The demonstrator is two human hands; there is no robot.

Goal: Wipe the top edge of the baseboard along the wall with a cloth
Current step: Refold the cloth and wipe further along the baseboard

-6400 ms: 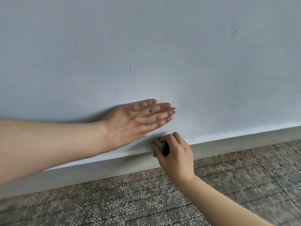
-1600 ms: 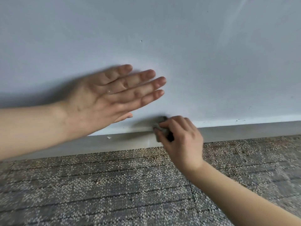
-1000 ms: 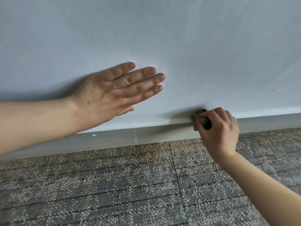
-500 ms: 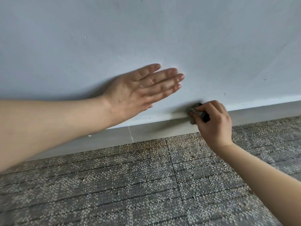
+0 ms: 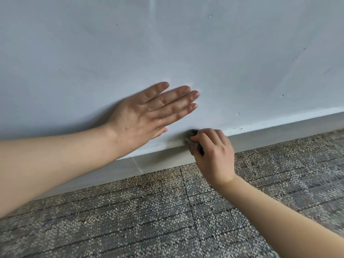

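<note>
The cloth is a small grey wad with a darker, coarse-looking patch (most of it is hidden under the fingers), bunched tight and pressed onto the top edge of the baseboard, where that pale grey strip meets the wall. The right hand has its grip clenched around the cloth, knuckles toward the camera, thumb side low against the baseboard face. The left hand lies flat on the wall just above and to the left of the cloth, fingers straight and together, grip released and holding nothing. A vertical joint in the baseboard shows below the left wrist. Small dark specks sit on the ledge to the right of the cloth. Speckled grey carpet tiles cover the floor.

Compared with half a second ago, the right hand and cloth sit about as far right of that joint, and the left palm remains planted on the wall.
</note>
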